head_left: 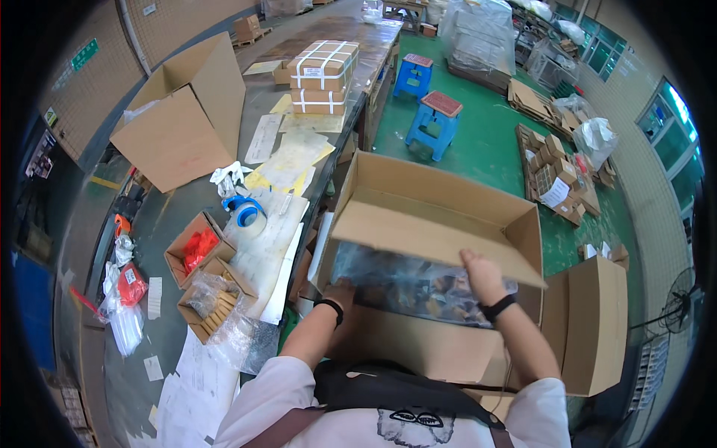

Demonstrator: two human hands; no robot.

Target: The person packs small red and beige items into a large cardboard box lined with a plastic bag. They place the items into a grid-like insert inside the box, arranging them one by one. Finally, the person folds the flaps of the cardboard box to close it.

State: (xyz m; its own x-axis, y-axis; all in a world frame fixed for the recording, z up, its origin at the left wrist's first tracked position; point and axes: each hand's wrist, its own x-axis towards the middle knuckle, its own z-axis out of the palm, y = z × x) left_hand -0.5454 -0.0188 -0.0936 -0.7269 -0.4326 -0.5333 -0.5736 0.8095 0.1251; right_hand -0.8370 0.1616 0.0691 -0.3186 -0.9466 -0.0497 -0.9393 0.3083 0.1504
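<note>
A big open cardboard box (441, 342) stands in front of me, beside the workbench. Inside it lie plastic-wrapped items (441, 299) under see-through film, too blurred to name. My right hand (484, 278) grips the edge of a cardboard flap (418, 237) slanting across the far part of the box. My left hand (340, 293) is at the box's left side, next to the wrapped items. Its fingers are partly hidden, so its grip does not show.
The workbench (168, 246) on my left carries small boxes with red bags (196, 250) and wooden-looking pieces (218, 308), a blue tape dispenser (246, 213), papers and strapped cartons (323, 67). Another open carton (590, 328) stands at right. Blue stools (433, 123) stand beyond.
</note>
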